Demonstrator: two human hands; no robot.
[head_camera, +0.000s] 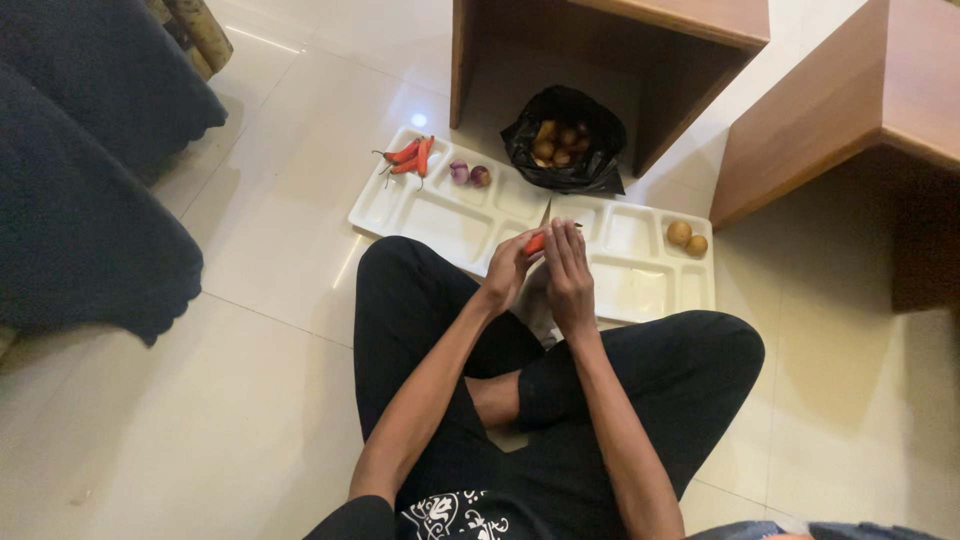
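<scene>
I sit cross-legged on the floor with two white compartment trays in front of me. My left hand (510, 268) and my right hand (568, 270) meet over the gap between the trays, both closed on a red chili (536, 243). The left tray (440, 215) holds several red chilies (410, 157) in a far corner and two small purple onions (469, 174) beside them. In its far right compartment, the right tray (640, 275) carries two small round brown vegetables (687, 238).
A black plastic bag (567, 140) of small brown vegetables sits open behind the trays, under a wooden table (640, 40). Another wooden piece (850, 110) stands at the right. Dark cloth (90, 190) hangs at the left. The floor is pale tile.
</scene>
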